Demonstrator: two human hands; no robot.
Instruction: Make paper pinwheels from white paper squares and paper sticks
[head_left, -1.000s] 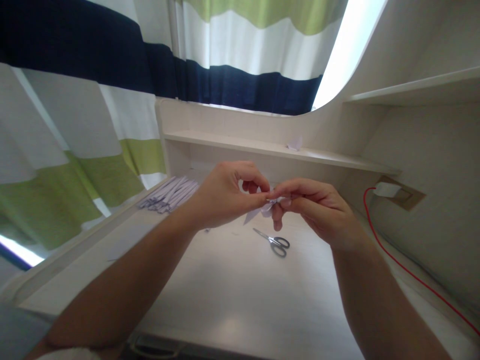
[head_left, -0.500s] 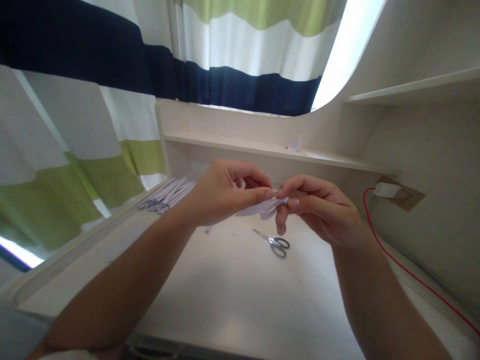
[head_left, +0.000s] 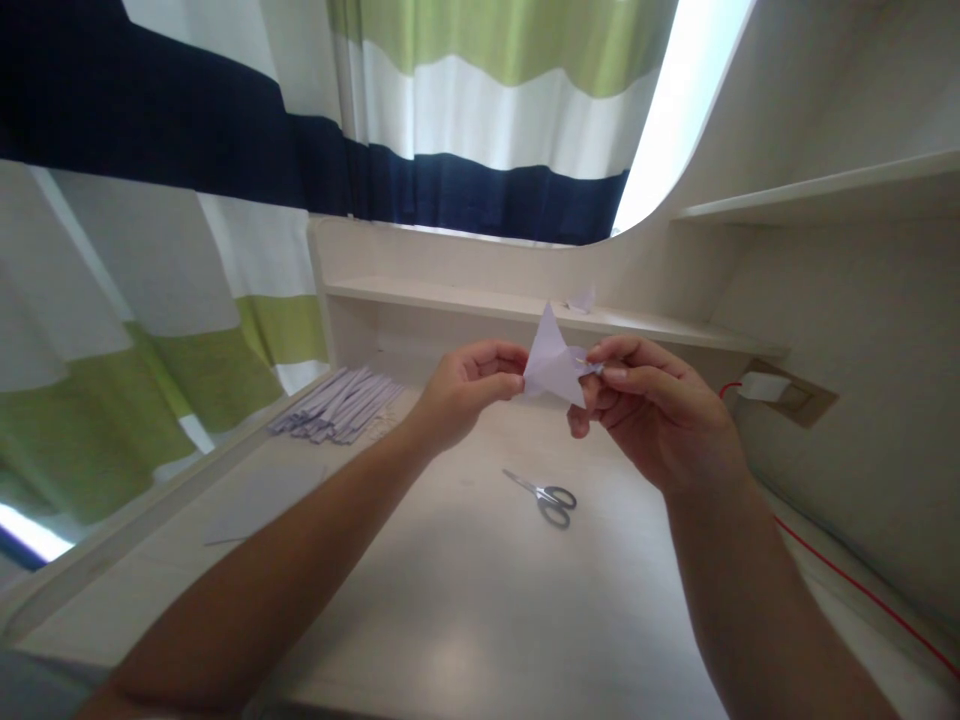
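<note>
A folded piece of pale lilac paper point(head_left: 553, 362) with a pointed, triangular face is held up between my hands above the desk. My left hand point(head_left: 472, 390) pinches its left edge between thumb and fingers. On the other side, my right hand point(head_left: 652, 400) grips a narrow, twisted end of the paper between thumb and forefinger, its other fingers curled below. A small yellowish bit shows near the right fingertips, too small to name. Scissors point(head_left: 546, 497) with dark handles lie on the desk point(head_left: 465, 600) below the hands.
Many thin lilac paper strips point(head_left: 337, 405) are piled at the back left. A flat paper sheet point(head_left: 262, 495) lies by my left forearm. Another folded paper piece point(head_left: 581, 300) stands on the shelf point(head_left: 450, 297). A red cable point(head_left: 862, 590) runs along the right wall from a plug point(head_left: 763, 387).
The paper has turned from lying nearly edge-on to showing its pointed face upright. My left hand has moved apart from the right, now at the paper's left edge.
</note>
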